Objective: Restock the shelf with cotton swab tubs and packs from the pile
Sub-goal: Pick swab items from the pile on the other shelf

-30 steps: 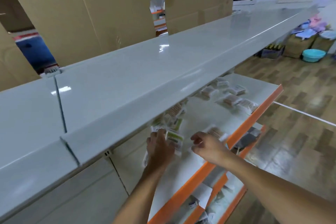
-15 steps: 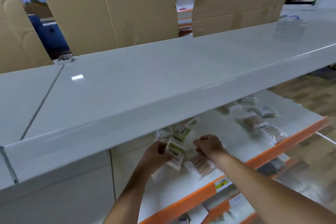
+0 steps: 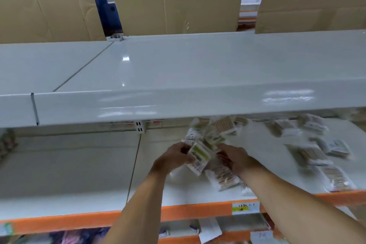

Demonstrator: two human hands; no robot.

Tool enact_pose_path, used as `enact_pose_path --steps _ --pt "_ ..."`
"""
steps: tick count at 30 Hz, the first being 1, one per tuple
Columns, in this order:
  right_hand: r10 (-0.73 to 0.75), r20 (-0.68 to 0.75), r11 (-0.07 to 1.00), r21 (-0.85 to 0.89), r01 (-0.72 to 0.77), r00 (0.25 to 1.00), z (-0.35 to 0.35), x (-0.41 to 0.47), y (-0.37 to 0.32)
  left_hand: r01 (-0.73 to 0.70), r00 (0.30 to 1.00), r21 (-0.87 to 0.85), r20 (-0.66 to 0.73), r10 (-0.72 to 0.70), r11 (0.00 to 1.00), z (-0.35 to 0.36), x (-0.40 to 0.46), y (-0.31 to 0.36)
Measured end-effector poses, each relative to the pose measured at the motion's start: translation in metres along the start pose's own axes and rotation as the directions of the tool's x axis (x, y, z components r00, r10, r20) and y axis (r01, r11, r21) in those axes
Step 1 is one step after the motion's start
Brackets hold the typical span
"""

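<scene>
Now both hands work at the pile of cotton swab packs on the white shelf.

From the head view, the left hand (image 3: 174,157) grips a green-labelled pack (image 3: 198,157), fingers curled round its left edge, above the shelf (image 3: 79,174) and in front of the pile (image 3: 213,134). Its right side meets the right hand (image 3: 235,157), whose grasp I cannot tell. More packs (image 3: 316,154) lie scattered toward the shelf's right end, one (image 3: 223,178) near the orange front edge (image 3: 188,211).

left hand (image 3: 174,157) holds green-label pack (image 3: 199,157) | right hand (image 3: 235,157) on pile (image 3: 213,134) | orange-edged shelf (image 3: 198,211)
</scene>
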State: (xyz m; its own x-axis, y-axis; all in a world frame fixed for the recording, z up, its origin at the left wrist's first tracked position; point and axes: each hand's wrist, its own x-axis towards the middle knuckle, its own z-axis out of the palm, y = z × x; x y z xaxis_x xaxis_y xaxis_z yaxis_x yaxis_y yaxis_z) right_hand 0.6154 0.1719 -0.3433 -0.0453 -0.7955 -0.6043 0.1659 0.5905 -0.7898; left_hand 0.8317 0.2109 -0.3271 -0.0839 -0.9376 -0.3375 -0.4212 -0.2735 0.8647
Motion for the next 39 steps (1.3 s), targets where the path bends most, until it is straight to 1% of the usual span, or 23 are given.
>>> enact_pose_path --steps 3,7,12,16,17,21,26,28,29,32,33,34,37,39 --pt "0.008 0.037 1.000 0.007 -0.008 0.999 -0.001 0.003 -0.001 -0.001 1.000 -0.027 -0.010 0.000 1.000 0.002 0.000 -0.004" --pt "0.013 0.051 1.000 0.025 -0.014 0.999 0.000 0.004 0.001 0.009 1.000 -0.031 -0.024 -0.010 0.999 0.004 0.002 -0.006" --pt "-0.060 0.068 0.997 -0.042 0.063 0.996 0.005 0.005 0.003 0.006 0.999 -0.039 -0.041 -0.007 0.999 0.004 0.007 -0.009" --pt "-0.135 0.002 0.989 -0.061 0.135 0.991 0.015 -0.003 0.003 -0.006 1.000 -0.069 -0.018 0.005 0.998 0.001 0.004 -0.011" --pt "-0.143 0.005 0.988 -0.066 0.143 0.990 0.016 -0.006 0.001 -0.008 1.000 -0.081 -0.011 0.007 0.997 0.000 0.003 -0.010" --pt "-0.163 0.054 0.955 -0.244 0.172 0.985 0.015 -0.029 -0.009 0.009 1.000 -0.111 -0.007 -0.010 0.994 -0.002 -0.001 -0.008" --pt "-0.174 0.059 0.933 -0.309 0.184 0.983 0.015 -0.034 -0.009 -0.012 1.000 -0.148 0.009 0.013 0.989 -0.004 -0.003 -0.011" --pt "-0.172 0.007 0.950 -0.264 0.168 0.985 0.021 -0.029 -0.006 -0.022 1.000 -0.189 0.012 0.025 0.982 -0.005 -0.003 -0.012" --pt "-0.166 -0.031 0.966 -0.205 0.156 0.986 0.026 -0.026 -0.004 -0.027 1.000 -0.203 0.007 0.029 0.979 -0.005 -0.003 -0.013" --pt "-0.130 -0.132 0.988 0.065 0.139 0.983 0.036 -0.023 0.001 -0.033 0.999 -0.226 -0.018 0.030 0.973 -0.005 -0.002 -0.014" --pt "-0.124 -0.152 0.982 0.121 0.143 0.981 0.035 -0.022 0.004 -0.035 0.999 -0.234 -0.021 0.031 0.972 -0.005 -0.001 -0.015" --pt "-0.131 -0.169 0.977 0.147 0.157 0.977 0.034 -0.021 0.006 -0.038 0.999 -0.239 -0.023 0.033 0.970 -0.005 0.000 -0.015" --pt "-0.185 -0.253 0.962 0.150 0.227 0.950 0.026 -0.020 0.012 -0.045 0.999 -0.263 -0.023 0.040 0.964 -0.004 0.002 -0.017" --pt "-0.198 -0.278 0.948 0.191 0.256 0.940 0.022 -0.022 0.016 -0.053 0.999 -0.284 -0.020 0.049 0.957 -0.004 0.002 -0.018"
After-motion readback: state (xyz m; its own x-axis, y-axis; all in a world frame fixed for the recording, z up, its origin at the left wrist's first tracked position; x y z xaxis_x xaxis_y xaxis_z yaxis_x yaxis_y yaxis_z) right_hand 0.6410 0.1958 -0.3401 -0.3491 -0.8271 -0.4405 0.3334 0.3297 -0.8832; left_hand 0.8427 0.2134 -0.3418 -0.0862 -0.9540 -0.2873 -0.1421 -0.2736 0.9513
